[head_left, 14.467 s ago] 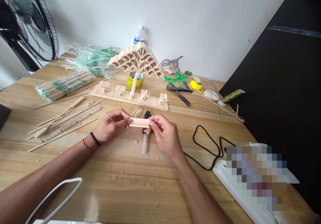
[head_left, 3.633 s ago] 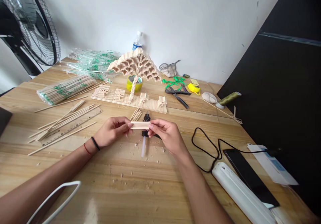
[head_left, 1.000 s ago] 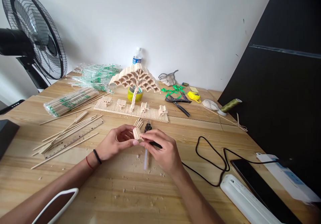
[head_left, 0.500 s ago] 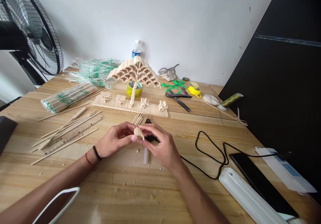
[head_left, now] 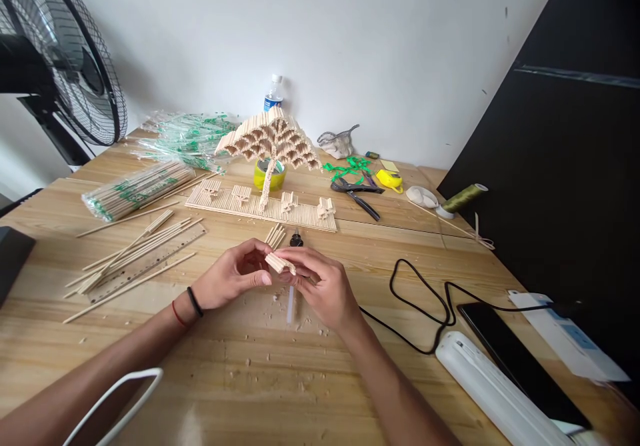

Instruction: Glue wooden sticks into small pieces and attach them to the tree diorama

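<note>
My right hand (head_left: 324, 289) pinches a small block of short wooden sticks (head_left: 280, 264) joined side by side, with a stepped right end. My left hand (head_left: 234, 274) is at the block's left end. Its fingertips are by the far edge, and its thumb stands apart from the block. Behind my fingers lie several short cut sticks (head_left: 275, 235). A dark-tipped glue gun (head_left: 297, 238) is mostly hidden under my right hand; a translucent glue stick (head_left: 290, 306) shows below it.
A tree-like stick model (head_left: 270, 143) rises from a slatted base (head_left: 305, 215) with small stick pieces. Long sticks and a clear ruler (head_left: 150, 266) lie left, near bagged sticks (head_left: 140, 189). Pliers (head_left: 357, 193) lie behind; a black cable (head_left: 420, 306) and phone (head_left: 520, 359) are right.
The stick block has turned in my right fingers, so its stepped end now points right. My left thumb has come off it.
</note>
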Demonstrator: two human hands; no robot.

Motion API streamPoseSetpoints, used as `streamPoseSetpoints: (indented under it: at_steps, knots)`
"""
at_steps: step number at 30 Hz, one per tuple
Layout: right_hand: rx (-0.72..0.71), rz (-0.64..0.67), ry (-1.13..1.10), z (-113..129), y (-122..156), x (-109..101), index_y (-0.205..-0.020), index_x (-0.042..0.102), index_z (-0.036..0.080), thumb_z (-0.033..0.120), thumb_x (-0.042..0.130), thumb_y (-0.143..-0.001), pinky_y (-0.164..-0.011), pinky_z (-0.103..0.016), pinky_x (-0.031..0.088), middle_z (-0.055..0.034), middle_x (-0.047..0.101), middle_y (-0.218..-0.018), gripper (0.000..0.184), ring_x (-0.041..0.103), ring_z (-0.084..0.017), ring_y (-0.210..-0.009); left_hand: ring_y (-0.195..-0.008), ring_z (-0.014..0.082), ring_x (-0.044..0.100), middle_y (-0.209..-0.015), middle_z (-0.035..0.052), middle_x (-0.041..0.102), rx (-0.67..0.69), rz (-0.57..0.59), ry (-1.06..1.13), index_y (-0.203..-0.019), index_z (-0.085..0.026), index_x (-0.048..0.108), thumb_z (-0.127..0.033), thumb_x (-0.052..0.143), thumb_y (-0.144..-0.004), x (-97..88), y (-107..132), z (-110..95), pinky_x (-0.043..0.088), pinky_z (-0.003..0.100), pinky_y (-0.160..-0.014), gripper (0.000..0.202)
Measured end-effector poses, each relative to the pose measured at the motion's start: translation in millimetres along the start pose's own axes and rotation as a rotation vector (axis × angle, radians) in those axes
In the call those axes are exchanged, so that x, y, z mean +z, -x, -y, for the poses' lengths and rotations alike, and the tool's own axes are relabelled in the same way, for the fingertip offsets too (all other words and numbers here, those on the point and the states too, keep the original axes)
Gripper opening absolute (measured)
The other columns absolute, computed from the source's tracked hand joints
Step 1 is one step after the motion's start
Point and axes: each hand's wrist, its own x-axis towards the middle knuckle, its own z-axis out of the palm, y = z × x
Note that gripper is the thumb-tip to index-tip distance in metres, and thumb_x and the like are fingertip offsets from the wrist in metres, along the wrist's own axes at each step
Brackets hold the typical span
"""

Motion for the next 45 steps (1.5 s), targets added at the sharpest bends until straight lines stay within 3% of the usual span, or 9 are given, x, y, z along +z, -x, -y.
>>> streamPoseSetpoints:
  at_steps: [4,9,14,19,23,28,35,41,45]
  knots:
    - [0.113,-0.034,-0.165,-5,0,0,-0.112,0.080,0.027,0.037,0.084,-0.089,-0.087,-0.034,0.066,-0.0069,0.079,-0.110,0.026,0.080,-0.022,-0.092,-0.085,0.0157,0.067,-0.096,0.0035,0.073,-0.027,-0.003,0.040,-0.108,-0.017,0.063,-0.032,0.097,-0.070,1.0,-2,5,0.053,0.029,-0.079,0.052]
    - [0.206,-0.053,-0.227,-5,-2,1,-0.103,0.077,0.023,0.042,0.089,-0.082,-0.083,-0.030,0.064,-0.0054,0.082,-0.099,0.030,0.079,-0.021,-0.089,-0.080,0.0129,0.066,-0.085,-0.0002,0.070,-0.054,-0.015,0.029,-0.091,-0.014,0.067,-0.029,0.091,-0.076,4.2,-3,6,0.052,0.027,-0.079,0.032]
    - [0.238,-0.036,-0.335,0,-3,2,-0.093,0.076,0.023,0.043,0.089,-0.081,-0.082,-0.029,0.064,-0.0028,0.081,-0.087,0.027,0.078,-0.018,-0.081,-0.077,0.0125,0.064,-0.085,0.0017,0.073,-0.082,-0.004,0.003,-0.090,-0.013,0.071,-0.030,0.089,-0.079,3.8,-2,6,0.049,0.025,-0.074,0.028]
    - [0.269,-0.034,-0.356,2,-3,2,-0.104,0.079,0.023,0.040,0.093,-0.077,-0.085,-0.030,0.064,-0.0020,0.079,-0.091,0.035,0.077,-0.018,-0.082,-0.073,0.0130,0.062,-0.079,0.0030,0.073,-0.031,-0.044,-0.180,-0.084,-0.013,0.073,-0.033,0.080,-0.087,-0.4,-1,6,0.046,0.024,-0.070,0.022]
    - [0.260,-0.045,-0.351,0,-3,2,-0.102,0.080,0.022,0.039,0.094,-0.076,-0.082,-0.029,0.063,-0.0016,0.078,-0.089,0.034,0.075,-0.017,-0.079,-0.076,0.0152,0.064,-0.084,0.0058,0.076,0.038,-0.044,-0.288,-0.086,-0.013,0.077,-0.033,0.074,-0.092,-3.3,0,3,0.048,0.026,-0.074,0.021]
    - [0.271,-0.157,-0.382,1,-5,0,-0.095,0.078,0.021,0.043,0.092,-0.078,-0.072,-0.028,0.064,-0.0018,0.078,-0.084,0.032,0.074,-0.016,-0.071,-0.080,0.0161,0.066,-0.088,0.0071,0.077,0.057,-0.045,-0.355,-0.089,-0.013,0.078,-0.033,0.072,-0.093,-2.3,1,-2,0.049,0.026,-0.077,0.021]
    - [0.287,-0.268,-0.378,1,-7,-5,-0.092,0.075,0.019,0.047,0.092,-0.077,-0.070,-0.029,0.064,-0.0024,0.078,-0.082,0.035,0.076,-0.017,-0.069,-0.067,0.0125,0.055,-0.073,0.0021,0.067,0.027,-0.057,-0.421,-0.085,-0.013,0.074,-0.036,0.064,-0.098,1.0,1,-8,0.043,0.023,-0.063,0.028]
    - [0.318,-0.176,-0.423,5,-5,7,-0.096,0.074,0.020,0.047,0.091,-0.078,-0.082,-0.041,0.069,-0.0034,0.079,-0.087,0.036,0.078,-0.021,-0.075,-0.091,0.0196,0.068,-0.100,0.0083,0.076,-0.045,0.055,-0.164,-0.105,-0.013,0.076,-0.036,0.080,-0.087,7.0,0,-3,0.054,0.030,-0.084,0.029]
    - [0.346,-0.154,-0.454,9,-1,20,-0.101,0.073,0.020,0.046,0.094,-0.074,-0.084,-0.039,0.068,-0.0038,0.079,-0.094,0.043,0.079,-0.022,-0.079,-0.101,0.0234,0.070,-0.111,0.0099,0.078,-0.101,0.108,-0.029,-0.117,-0.014,0.072,-0.031,0.088,-0.080,14.2,1,0,0.056,0.034,-0.092,0.044]
